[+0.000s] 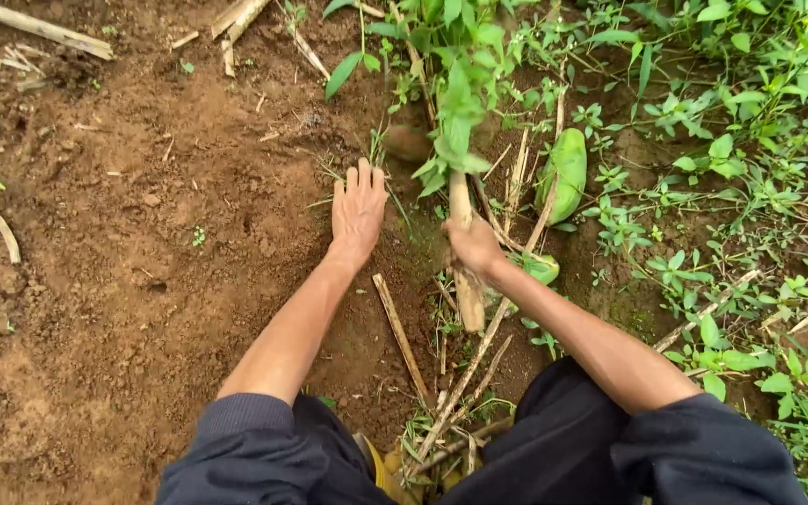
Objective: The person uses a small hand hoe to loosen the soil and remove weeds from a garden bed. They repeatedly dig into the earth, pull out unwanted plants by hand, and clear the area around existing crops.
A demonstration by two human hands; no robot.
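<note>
Fingers of the left hand (358, 210) lie flat and open on brown loose soil (142, 234); the right hand (472, 245) is closed around a pale wooden stick (467, 290).

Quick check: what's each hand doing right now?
Left hand: open, flat on the soil.
Right hand: closed around a pale wooden handle.

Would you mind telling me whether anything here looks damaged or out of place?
Nothing stands out. The left hand lies flat on bare soil, the right hand grips a pale wooden handle, and dry stalks lie scattered about.
</note>
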